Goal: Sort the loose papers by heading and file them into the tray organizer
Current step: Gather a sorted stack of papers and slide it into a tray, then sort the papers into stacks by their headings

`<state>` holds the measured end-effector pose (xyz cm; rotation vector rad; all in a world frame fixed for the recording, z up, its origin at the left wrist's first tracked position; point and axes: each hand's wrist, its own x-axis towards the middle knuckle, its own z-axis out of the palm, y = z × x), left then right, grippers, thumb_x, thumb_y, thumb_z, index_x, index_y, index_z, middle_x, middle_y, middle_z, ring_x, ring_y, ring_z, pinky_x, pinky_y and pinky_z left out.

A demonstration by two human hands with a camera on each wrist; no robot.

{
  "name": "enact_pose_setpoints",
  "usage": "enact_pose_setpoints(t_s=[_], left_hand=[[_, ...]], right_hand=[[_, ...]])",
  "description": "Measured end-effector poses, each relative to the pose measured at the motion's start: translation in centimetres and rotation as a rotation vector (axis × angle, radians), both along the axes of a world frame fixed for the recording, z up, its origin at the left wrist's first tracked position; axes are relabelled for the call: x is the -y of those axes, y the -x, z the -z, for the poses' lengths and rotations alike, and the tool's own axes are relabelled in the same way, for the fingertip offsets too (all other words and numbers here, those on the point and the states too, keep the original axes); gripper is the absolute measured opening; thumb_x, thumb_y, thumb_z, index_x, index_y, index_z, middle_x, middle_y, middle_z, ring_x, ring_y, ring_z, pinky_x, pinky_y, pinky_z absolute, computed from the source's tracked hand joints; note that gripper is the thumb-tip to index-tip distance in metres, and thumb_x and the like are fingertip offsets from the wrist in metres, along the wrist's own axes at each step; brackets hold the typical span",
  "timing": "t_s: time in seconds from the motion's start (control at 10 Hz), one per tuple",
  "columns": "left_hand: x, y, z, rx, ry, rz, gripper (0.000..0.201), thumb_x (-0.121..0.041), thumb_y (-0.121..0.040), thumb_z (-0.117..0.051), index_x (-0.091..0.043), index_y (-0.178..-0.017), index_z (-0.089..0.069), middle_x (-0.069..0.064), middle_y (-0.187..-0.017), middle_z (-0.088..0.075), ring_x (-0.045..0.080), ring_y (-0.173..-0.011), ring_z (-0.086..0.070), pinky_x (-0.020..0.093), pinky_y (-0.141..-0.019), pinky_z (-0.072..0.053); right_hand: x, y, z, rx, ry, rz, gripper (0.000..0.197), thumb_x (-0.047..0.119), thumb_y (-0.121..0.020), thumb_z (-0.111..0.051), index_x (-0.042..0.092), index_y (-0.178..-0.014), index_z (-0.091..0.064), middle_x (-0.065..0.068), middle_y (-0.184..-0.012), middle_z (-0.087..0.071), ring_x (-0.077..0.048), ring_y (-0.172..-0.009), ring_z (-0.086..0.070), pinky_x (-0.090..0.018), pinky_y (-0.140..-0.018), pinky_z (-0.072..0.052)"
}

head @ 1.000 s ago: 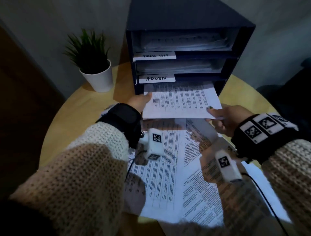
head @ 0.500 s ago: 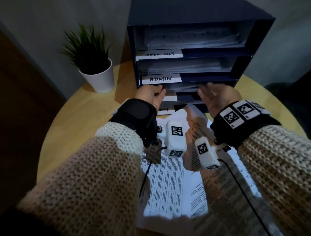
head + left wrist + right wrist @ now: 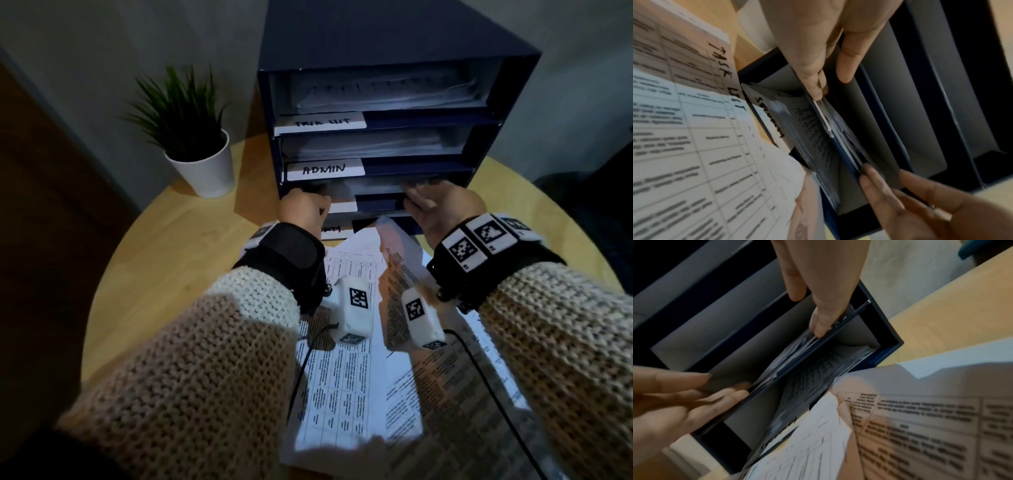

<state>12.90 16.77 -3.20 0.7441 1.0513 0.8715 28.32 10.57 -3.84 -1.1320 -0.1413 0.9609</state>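
Observation:
The dark blue tray organizer [image 3: 376, 41] stands at the back of the table, its upper slots labelled TASK LIST [image 3: 320, 123] and ADMIN [image 3: 323, 169]. Both hands are at the mouth of the third slot, under ADMIN. My left hand [image 3: 305, 205] reaches in at the left end and my right hand [image 3: 435, 202] at the right end. Straight fingers press on the front edge of the sheets [image 3: 373, 186] lying in that slot. In the wrist views the left fingertips [image 3: 818, 95] and right fingertips [image 3: 819, 332] touch the paper edges. Loose printed papers [image 3: 346, 394] lie under my forearms.
A potted plant [image 3: 202, 164] in a white pot stands left of the organizer on the round wooden table [image 3: 171, 257]. A sheet headed TASK LIST [image 3: 694, 129] tops the loose pile. Cables from the wrist cameras trail over the papers. A grey wall is behind.
A second ago both hands held a printed sheet in front of the third slot. The sheet has slid inside, and the hands have followed it to the slot's mouth.

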Motion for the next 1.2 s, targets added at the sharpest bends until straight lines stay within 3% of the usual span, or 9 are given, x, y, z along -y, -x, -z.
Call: enact_pose_setpoints(t_s=[0.1,0.2,0.4,0.5,0.7,0.8,0.9,1.1,1.2], left_hand=[[0.7,0.2,0.4,-0.115,-0.051,0.066,0.043,0.009,-0.09,-0.042,0.004,-0.132,-0.043,0.014,-0.104,-0.06,0.032,-0.116,-0.053,0.045,-0.111,-0.034],[0.1,-0.1,0.9,-0.212,-0.109,0.115,0.044,0.007,-0.09,-0.044,0.004,-0.134,-0.042,0.024,-0.137,-0.048,0.037,-0.13,-0.044,0.045,-0.109,-0.034],[-1.5,0.2,0.2,-0.324,-0.142,0.179,0.046,0.01,-0.084,-0.052,0.01,-0.13,-0.045,0.029,-0.136,-0.047,0.041,-0.128,-0.045,0.043,-0.105,-0.039],[-0.8,1.0,0.2,-0.317,-0.204,0.202,0.043,0.009,-0.089,-0.049,0.007,-0.132,-0.046,0.026,-0.134,-0.05,0.038,-0.126,-0.048,0.032,-0.09,-0.046],[3.8,4.0,2.4,-0.464,-0.309,0.255,0.037,0.009,-0.087,-0.045,-0.017,-0.092,-0.071,0.011,-0.099,-0.068,0.027,-0.087,-0.06,0.033,-0.069,-0.049],[4.9,6.2,4.2,-0.936,-0.362,0.473,0.046,-0.006,-0.087,-0.043,-0.03,-0.122,-0.061,0.006,-0.141,-0.049,0.028,-0.122,-0.053,0.042,-0.1,-0.047],[7.1,8.5,5.6,-1.264,-0.239,0.769,0.062,-0.021,-0.09,-0.043,-0.047,-0.143,-0.025,0.0,-0.16,0.001,0.031,-0.147,-0.007,0.049,-0.115,-0.025],[14.3,9.5,4.3,-1.337,-0.29,0.944,0.065,-0.019,-0.096,-0.038,-0.043,-0.148,-0.007,-0.003,-0.158,0.018,0.025,-0.146,0.016,0.054,-0.118,-0.007],[16.3,10.0,4.4,-1.263,-0.316,0.887,0.058,-0.022,-0.095,-0.041,-0.044,-0.145,-0.023,-0.005,-0.16,0.002,0.024,-0.148,-0.001,0.048,-0.117,-0.019]], right_hand=[[1.1,0.8,0.3,0.0,-0.044,0.012,0.057,-0.01,-0.088,-0.046,-0.002,-0.142,-0.029,-0.016,-0.094,-0.061,-0.015,-0.081,-0.066,-0.033,-0.099,-0.047],[0.9,2.0,-0.2,0.04,-0.026,-0.084,0.049,-0.009,-0.093,-0.039,-0.007,-0.141,-0.028,-0.022,-0.137,-0.047,-0.026,-0.123,-0.053,-0.035,-0.108,-0.038],[0.7,2.2,-1.2,0.017,-0.007,-0.29,0.045,-0.011,-0.094,-0.03,-0.006,-0.139,-0.033,-0.017,-0.142,-0.042,-0.028,-0.132,-0.042,-0.033,-0.11,-0.034],[1.9,1.4,-1.1,0.101,0.096,-0.22,0.041,-0.008,-0.09,-0.046,-0.004,-0.131,-0.048,-0.012,-0.12,-0.058,-0.025,-0.114,-0.058,-0.036,-0.104,-0.044],[6.1,1.4,0.0,0.204,0.415,-0.242,0.038,0.004,-0.097,-0.039,0.002,-0.134,-0.046,-0.015,-0.143,-0.044,-0.028,-0.133,-0.041,-0.037,-0.112,-0.031],[8.9,3.4,-0.2,0.633,0.661,-0.313,0.046,0.006,-0.098,-0.035,0.014,-0.144,-0.036,-0.001,-0.154,-0.027,-0.012,-0.139,-0.031,-0.021,-0.113,-0.022],[12.3,6.4,-0.5,1.02,0.796,-0.594,0.042,0.013,-0.1,-0.036,0.015,-0.142,-0.04,-0.003,-0.151,-0.031,-0.015,-0.138,-0.033,-0.026,-0.109,-0.031],[16.3,10.9,-0.5,0.785,0.819,-0.704,0.046,0.012,-0.096,-0.043,0.013,-0.142,-0.038,-0.012,-0.143,-0.043,-0.025,-0.131,-0.043,-0.027,-0.103,-0.036],[17.2,11.5,0.5,0.75,0.72,-0.706,0.058,0.008,-0.094,-0.047,0.021,-0.147,-0.028,-0.005,-0.149,-0.037,-0.025,-0.131,-0.043,-0.026,-0.102,-0.039]])
